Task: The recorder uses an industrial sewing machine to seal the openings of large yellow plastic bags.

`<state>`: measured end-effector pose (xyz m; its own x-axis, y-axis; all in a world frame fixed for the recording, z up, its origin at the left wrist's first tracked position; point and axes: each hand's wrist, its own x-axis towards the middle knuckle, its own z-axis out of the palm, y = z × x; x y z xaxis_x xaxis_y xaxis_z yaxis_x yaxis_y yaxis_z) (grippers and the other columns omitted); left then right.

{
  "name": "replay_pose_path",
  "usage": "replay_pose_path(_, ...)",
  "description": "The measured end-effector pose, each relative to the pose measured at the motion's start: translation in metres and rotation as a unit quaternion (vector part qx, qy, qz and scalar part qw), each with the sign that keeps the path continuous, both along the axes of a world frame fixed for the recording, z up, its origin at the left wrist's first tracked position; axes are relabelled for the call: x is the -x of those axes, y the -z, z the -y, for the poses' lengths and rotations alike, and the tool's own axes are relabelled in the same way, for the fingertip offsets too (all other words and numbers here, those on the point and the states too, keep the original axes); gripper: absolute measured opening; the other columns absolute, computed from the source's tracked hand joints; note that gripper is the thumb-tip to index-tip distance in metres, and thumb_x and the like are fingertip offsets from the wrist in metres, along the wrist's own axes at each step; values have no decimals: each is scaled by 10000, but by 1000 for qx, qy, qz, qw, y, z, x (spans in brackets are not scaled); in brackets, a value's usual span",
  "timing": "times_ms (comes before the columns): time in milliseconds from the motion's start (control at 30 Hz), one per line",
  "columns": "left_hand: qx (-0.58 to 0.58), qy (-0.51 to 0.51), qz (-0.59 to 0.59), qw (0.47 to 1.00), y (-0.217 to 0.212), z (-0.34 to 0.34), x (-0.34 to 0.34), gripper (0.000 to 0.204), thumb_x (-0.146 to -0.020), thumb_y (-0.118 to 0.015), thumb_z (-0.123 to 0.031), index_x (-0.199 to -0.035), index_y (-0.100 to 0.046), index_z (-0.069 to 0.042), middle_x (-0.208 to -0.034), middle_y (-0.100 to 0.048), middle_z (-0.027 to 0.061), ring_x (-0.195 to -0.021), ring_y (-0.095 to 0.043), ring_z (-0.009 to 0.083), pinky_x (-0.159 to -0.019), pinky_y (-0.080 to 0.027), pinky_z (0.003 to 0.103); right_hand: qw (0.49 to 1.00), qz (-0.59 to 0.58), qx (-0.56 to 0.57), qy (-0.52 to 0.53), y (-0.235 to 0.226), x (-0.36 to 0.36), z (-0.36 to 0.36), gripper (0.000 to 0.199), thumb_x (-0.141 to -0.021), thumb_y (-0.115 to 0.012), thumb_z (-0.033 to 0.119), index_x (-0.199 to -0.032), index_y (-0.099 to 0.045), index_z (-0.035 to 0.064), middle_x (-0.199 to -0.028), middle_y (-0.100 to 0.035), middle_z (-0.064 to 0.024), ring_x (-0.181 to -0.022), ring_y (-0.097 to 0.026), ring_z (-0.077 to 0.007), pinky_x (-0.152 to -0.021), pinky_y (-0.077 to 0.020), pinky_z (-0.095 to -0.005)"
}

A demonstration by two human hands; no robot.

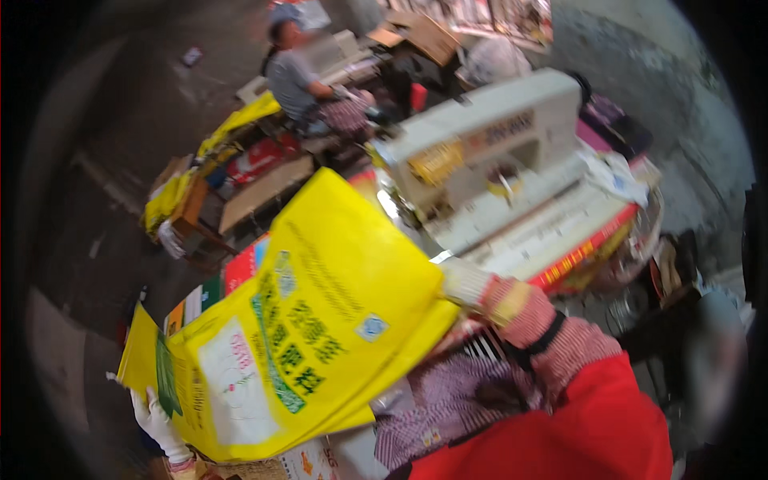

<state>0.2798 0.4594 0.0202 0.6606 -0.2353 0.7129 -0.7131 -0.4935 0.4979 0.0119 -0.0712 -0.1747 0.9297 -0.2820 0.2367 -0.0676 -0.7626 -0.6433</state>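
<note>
1. Red sleeve (592, 424) fills the lower right of the frame, closest to the lens, with a patterned purple cuff beside it leading up to the right hand (468, 282).
2. That right hand wears a white glove, and its fingers are closed on the right edge of a big yellow woven bag (320, 320) near the centre of the frame.
3. At the lower left, the left hand (160, 424), also in a white glove, grips the bag's bottom left corner from beneath; its fingers look closed on the fabric, though most of them are hidden behind the bag.
4. Held between both hands, the bag hangs in the air, tilted, its printed green-and-white face toward the camera, clear of the worktop.
5. Behind it, in the upper right, stands a white sewing machine (480, 144) on a cluttered worktop (584, 248) with a red front edge.
6. More yellow bags (232, 128) are piled at the upper left, where another person (292, 76) in a grey top sits at a second machine.
7. Judging by the grip, the step in hand is handling and turning the bag ahead of the machine.
8. A sensible next move would call for bringing one edge flat and level toward the needle area, keeping both grips firm so the slick fabric does not slide or fold.
</note>
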Motion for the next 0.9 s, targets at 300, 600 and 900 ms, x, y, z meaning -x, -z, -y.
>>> replay_pose_path(300,-378,418,52,825,69,261,166,368,-692,-700,-62,-1029,-556,-24,-1324,-464,228,-1213,-457,403,-1030,-367,444,987,-90,-134,3,-17,-48,-74,295,-763,-577,181,-1035,-660,102,-884,-677,-177,-848,-647,-362,-741,-508,-408)
replay_pose_path(600,-397,401,128,815,112,282,171,398,-724,-684,-156,-1077,-538,-43,-1233,-469,165,-1115,-449,393,-951,-373,502,935,97,-130,315,-26,60,18,444,-759,-612,85,-1197,-546,55,-998,-627,-182,-905,-609,-321,-773,-497,-387)
replay_pose_path(900,-329,426,68,840,84,294,180,452,-721,-723,-249,-1075,-551,-26,-1222,-481,185,-1091,-478,398,-945,-387,480,899,20,18,437,-14,51,128,512,-818,-673,164,-1294,-491,110,-1070,-629,-171,-982,-602,-358,-824,-487,-411)
